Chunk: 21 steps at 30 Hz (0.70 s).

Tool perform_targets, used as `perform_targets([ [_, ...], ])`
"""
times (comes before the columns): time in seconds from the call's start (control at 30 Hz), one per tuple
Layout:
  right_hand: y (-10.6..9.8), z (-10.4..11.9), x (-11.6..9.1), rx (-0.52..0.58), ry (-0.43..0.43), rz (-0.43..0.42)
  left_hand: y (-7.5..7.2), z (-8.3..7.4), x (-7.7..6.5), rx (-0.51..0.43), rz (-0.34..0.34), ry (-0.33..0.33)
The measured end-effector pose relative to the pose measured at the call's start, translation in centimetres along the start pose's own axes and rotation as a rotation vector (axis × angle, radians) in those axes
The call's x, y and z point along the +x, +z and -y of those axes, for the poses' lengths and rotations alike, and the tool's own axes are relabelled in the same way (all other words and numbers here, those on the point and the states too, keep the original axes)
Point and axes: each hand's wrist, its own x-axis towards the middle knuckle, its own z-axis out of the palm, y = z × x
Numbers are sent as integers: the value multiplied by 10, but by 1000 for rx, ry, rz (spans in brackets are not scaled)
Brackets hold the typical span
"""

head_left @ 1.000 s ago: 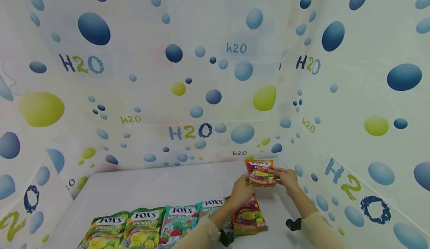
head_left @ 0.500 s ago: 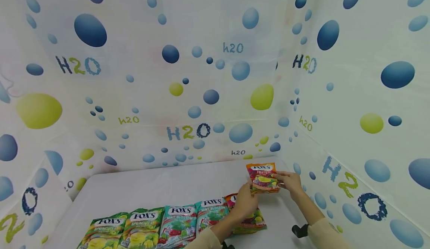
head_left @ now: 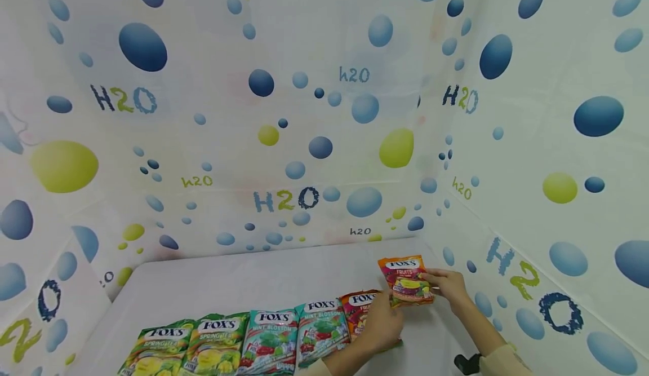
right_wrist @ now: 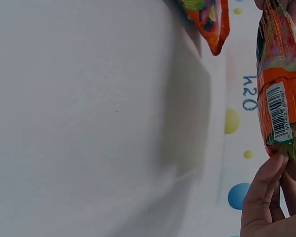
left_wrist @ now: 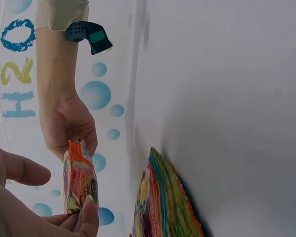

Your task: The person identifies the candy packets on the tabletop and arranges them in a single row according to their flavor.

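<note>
A red and orange Fox's Fruits candy bag (head_left: 407,280) is held upright above the right part of the table. My left hand (head_left: 381,321) grips its lower left edge. On the opposite edge, my right hand (head_left: 451,287) pinches it between thumb and fingers. In the right wrist view the candy bag (right_wrist: 281,98) shows its barcode, with fingers at both ends. The left wrist view gives the candy bag (left_wrist: 80,182) edge-on. Partly hidden behind my left hand lies another Fruits bag (head_left: 357,308), last in a row.
To the left, the row holds two teal Mint Blossom bags (head_left: 320,325) and two green Spring Tea bags (head_left: 213,345). They lie on a white table (head_left: 243,280). Bubble-printed sheets (head_left: 314,111) stand behind and on both sides.
Both hands have brought the held candy bag down and to the right, toward the near side. My left hand now covers more of the lying Fruits bag's right part.
</note>
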Motion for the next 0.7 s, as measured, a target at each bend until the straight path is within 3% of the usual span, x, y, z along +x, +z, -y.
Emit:
perform_targets([
  [0.4, -12, -22, -15, -43, 35, 6, 18, 6, -14, -6, 50, -97],
  [0.7, -16, -31, -15, -81, 86, 13, 25, 13, -21, 16, 63, -82],
])
